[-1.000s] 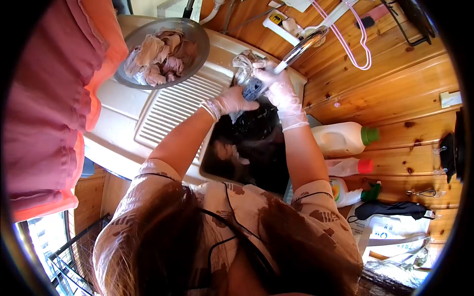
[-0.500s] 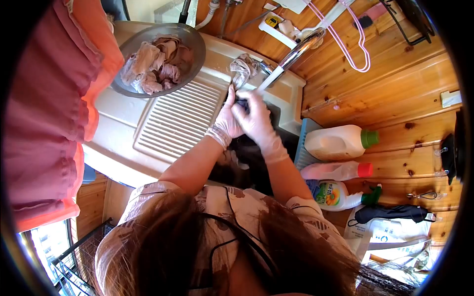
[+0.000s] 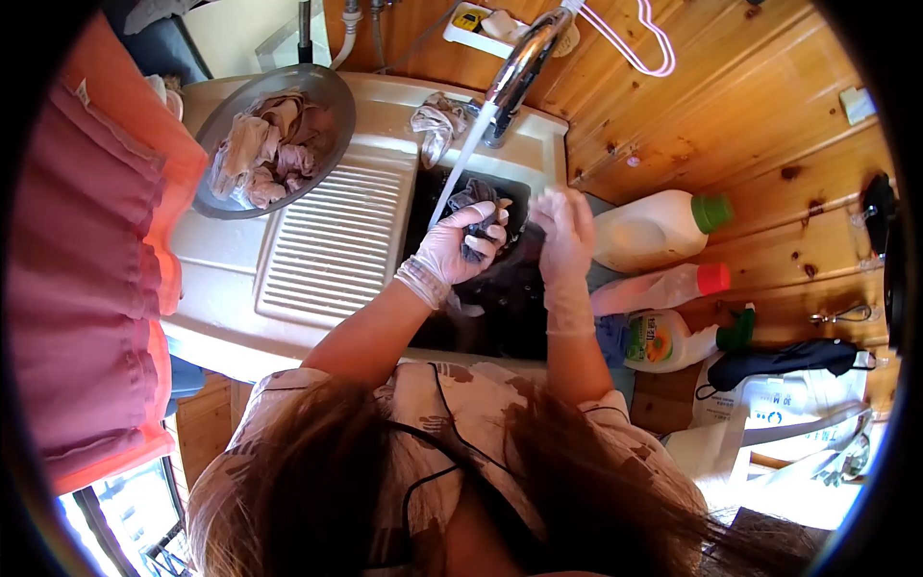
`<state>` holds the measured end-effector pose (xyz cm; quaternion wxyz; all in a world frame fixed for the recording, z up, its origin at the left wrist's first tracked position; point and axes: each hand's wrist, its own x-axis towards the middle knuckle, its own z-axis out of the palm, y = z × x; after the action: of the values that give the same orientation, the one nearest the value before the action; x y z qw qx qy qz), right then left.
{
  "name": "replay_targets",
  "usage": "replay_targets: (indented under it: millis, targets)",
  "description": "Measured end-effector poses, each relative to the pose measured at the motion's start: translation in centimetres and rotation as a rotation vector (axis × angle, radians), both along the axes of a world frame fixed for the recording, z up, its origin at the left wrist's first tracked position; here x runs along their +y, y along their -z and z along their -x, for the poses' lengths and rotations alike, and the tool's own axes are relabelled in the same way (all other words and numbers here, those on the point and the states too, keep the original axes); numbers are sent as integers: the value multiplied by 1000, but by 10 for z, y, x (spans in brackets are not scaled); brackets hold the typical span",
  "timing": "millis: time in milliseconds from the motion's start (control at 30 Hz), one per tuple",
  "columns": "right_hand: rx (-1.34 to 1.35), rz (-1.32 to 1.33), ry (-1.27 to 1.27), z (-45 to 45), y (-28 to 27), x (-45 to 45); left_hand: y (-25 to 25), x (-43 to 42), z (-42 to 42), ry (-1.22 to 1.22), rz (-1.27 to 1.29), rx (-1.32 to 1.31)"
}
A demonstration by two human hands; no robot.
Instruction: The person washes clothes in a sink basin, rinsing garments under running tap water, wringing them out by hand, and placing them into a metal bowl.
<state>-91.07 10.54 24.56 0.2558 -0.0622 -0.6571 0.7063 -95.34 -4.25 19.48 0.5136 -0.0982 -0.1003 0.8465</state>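
Over the dark sink basin (image 3: 495, 327), my gloved left hand (image 3: 447, 252) is closed around a wet, dark grey cloth (image 3: 473, 195). Part of the bunched cloth shows between the fingers. My gloved right hand (image 3: 564, 236) is raised above the basin's right side, apart from the cloth. Its fingers look bent but are smeared by motion, so their grip cannot be made out. A stream of water (image 3: 463, 165) runs from the chrome faucet (image 3: 519, 67) and falls beside the cloth and left hand. Dark water and pale fabric lie low in the basin.
A metal bowl (image 3: 338, 144) of pale wet cloths stands at the back left, past the ribbed drainboard (image 3: 332, 240). Another cloth (image 3: 439, 120) lies by the faucet base. Along the right wall are a green-capped jug (image 3: 649, 231), a red-capped bottle (image 3: 654, 288) and a spray bottle (image 3: 663, 341).
My hands were together at the cloth under the faucet. Now my right hand has moved away to the right, while my left keeps the cloth. The view has shifted, showing more of the basin.
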Motion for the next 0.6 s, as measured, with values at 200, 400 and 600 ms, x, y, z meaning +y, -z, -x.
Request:
replay_targets:
  millis: [200,400,600]
  targets:
    - [170,1094,-818,2,22,-29,-32,23,-35,121,-325,-50]
    - [8,698,-824,8,-6,8,-55,15,-42,248,26,243]
    - [-295,146,-732,29,-7,15,-70,20,-19,501,846,877]
